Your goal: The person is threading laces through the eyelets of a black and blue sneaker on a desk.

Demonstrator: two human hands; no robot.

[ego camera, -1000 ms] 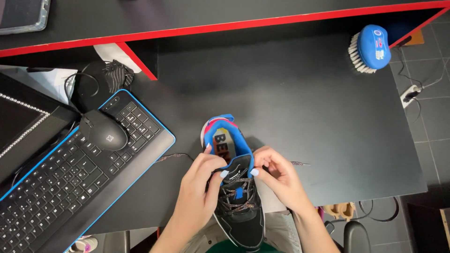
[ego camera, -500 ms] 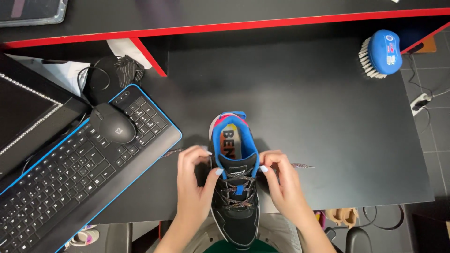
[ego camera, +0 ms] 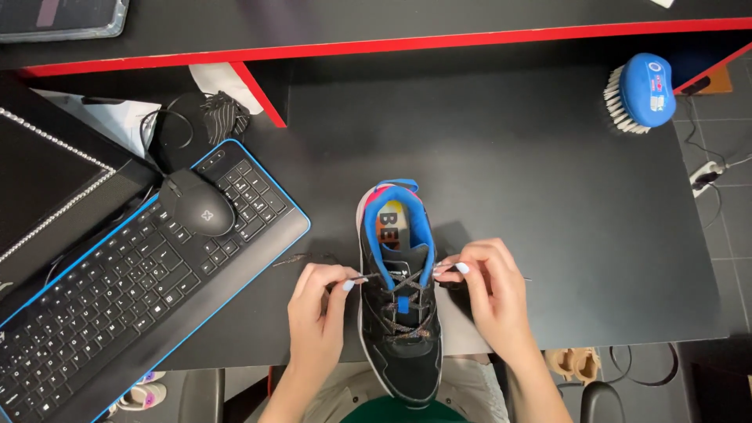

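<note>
My left hand [ego camera: 315, 307] is closed narrow, thumb and forefinger pinching the left end of the speckled lace [ego camera: 356, 278] just beside the shoe's top eyelets. My right hand [ego camera: 489, 291] does the same on the other side: its fingertips [ego camera: 460, 268] are nipped together on the right end of the lace, close against the blue collar. Both lace ends run out sideways from the shoe, pulled level with each other, and a loose tail lies on the desk past each hand.

The shoe [ego camera: 399, 301] is a black sneaker with a blue lining, a pink patch at the heel and a yellow and orange insole showing through the opening. It stands upright on the near edge of the black desk [ego camera: 509, 157], between my two hands, with its toe pointing toward me and hanging over the desk's edge above my lap, and its heel pointing away. The laces cross in a zigzag down the tongue, over a small blue tab.

To my left, a black keyboard [ego camera: 133, 282] with a blue rim lies at an angle, and a black mouse [ego camera: 198, 205] rests on its upper part. Well apart from the shoe, at the far right corner of the desk, a blue scrubbing brush [ego camera: 642, 92] lies on its side, its white bristles facing left. A red strip [ego camera: 392, 43] edges the raised shelf behind.
</note>
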